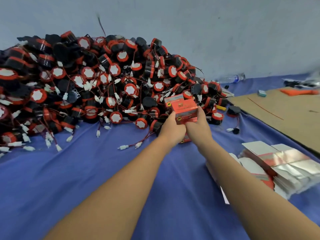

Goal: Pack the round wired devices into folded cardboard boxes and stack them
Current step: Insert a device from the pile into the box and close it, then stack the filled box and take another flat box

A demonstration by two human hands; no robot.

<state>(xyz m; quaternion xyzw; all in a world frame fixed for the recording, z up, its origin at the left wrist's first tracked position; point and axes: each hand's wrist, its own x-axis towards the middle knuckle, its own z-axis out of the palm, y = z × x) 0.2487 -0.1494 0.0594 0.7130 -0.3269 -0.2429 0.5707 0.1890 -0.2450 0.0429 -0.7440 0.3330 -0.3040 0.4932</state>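
A red cardboard box (186, 110) is held top face up, long axis left to right, just before the pile of round wired devices (97, 80). The left hand (173, 128) and right hand (198, 124) each grip one end, fingers curled.

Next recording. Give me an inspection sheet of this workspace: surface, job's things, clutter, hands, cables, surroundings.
Surface: wrinkled blue cloth, with a cardboard sheet at right.
Job's things: large pile of round devices at left; red box held up; another red box partly hidden under the wrists; flat box blanks stacked at right.
Clutter: plastic bottle lying by the wall; orange object and small teal object on the cardboard.
Hands: left hand and right hand both grip the red box.
Cables: red wires with white connectors trail from the pile onto the cloth.
Surroundings: grey-blue wall behind.
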